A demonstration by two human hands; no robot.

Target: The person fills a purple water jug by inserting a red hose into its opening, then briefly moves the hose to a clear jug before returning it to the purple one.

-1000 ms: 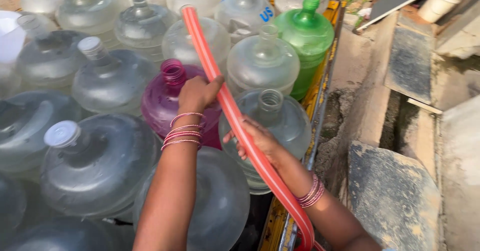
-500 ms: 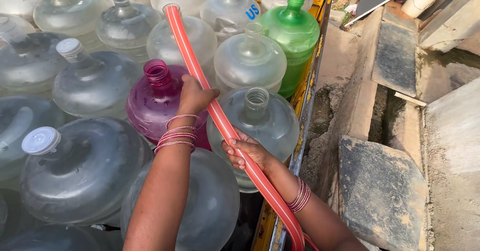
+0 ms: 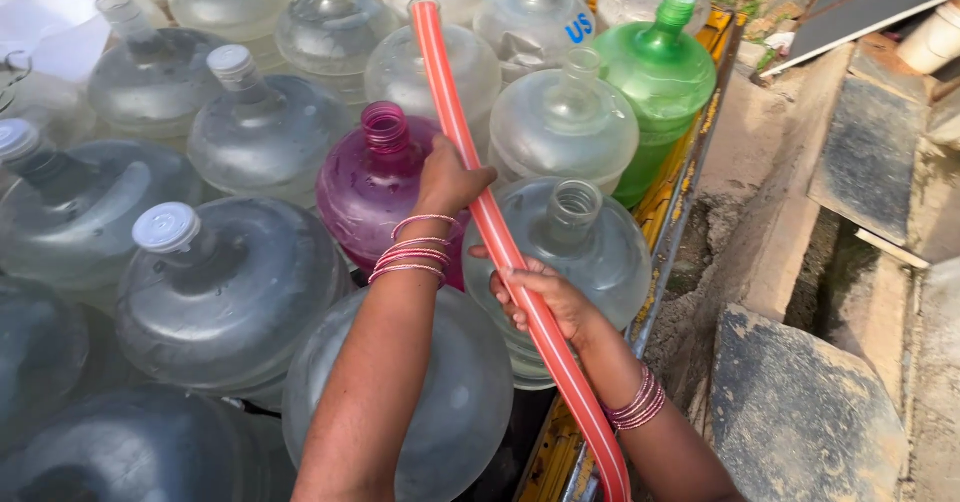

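Outdoors, a crowd of big round water jugs stands packed together on a cart with a yellow rail (image 3: pixel 690 177) along its right edge, and beside it lie concrete slabs (image 3: pixel 800 412) and bare ground. Nearest the camera, two forearms reach up from the bottom of the view, each with pink bangles at the wrist. The right hand (image 3: pixel 540 297) is closed around a long red hose (image 3: pixel 505 252), low on its length, with the fingers wrapped over it from the right side. Just above and to the left, the left hand (image 3: pixel 448 177) is clamped on the same hose higher up, so the two hands sit apart along it, one above the other. The hose runs as a slanted line from the bottom right corner of the view up to the upper middle, where its open end (image 3: pixel 424 4) shows above the jugs. Under the right hand stands an open clear jug (image 3: pixel 575 237) with its neck uncapped, just right of the hose. Behind the left hand is a purple jug (image 3: pixel 375 187), also open at the neck. To the left, a clear jug with a white cap (image 3: pixel 225 282) stands near the left forearm. Farther back, a green jug (image 3: pixel 660 77) with a green cap stands at the rail, and more clear jugs fill the rows behind.
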